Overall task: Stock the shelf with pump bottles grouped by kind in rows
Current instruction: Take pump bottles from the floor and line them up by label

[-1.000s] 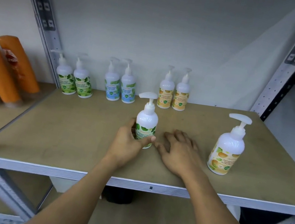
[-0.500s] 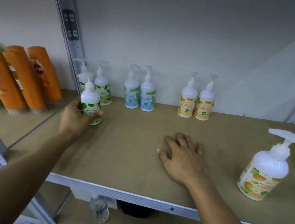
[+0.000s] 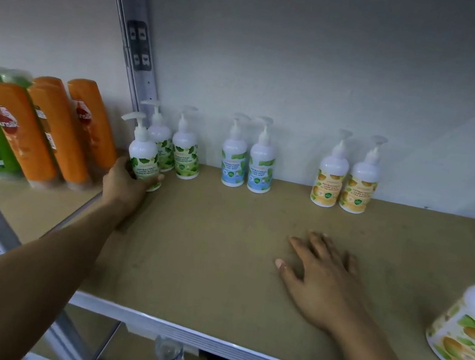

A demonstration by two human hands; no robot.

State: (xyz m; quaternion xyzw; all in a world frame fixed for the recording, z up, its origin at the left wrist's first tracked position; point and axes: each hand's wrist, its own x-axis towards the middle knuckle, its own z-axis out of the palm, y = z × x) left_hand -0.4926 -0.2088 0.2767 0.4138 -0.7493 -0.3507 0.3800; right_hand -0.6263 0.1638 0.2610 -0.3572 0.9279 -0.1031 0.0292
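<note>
Left hand point(image 3: 125, 183) wraps the lower body of a green-label pump bottle point(image 3: 143, 161), which is upright. Cannot tell if its base touches the shelf point(image 3: 202, 252).

Just beyond that hand, at the back wall, stands the green pair point(image 3: 185, 152). Further to its right are the blue pair point(image 3: 247, 162) and then the yellow pair point(image 3: 344, 179).

Right hand point(image 3: 324, 276) lies flat on the shelf, fingers spread, holding nothing. A loose yellow-label bottle point(image 3: 469, 328) stands well to its right.

Judged: three kinds started, two each. The third green is nearly placed; the loose yellow is still to go.

A second ago the held bottle was mid-shelf, just left of the right hand. It is now far left by the green pair. The right hand is still flat.
</note>
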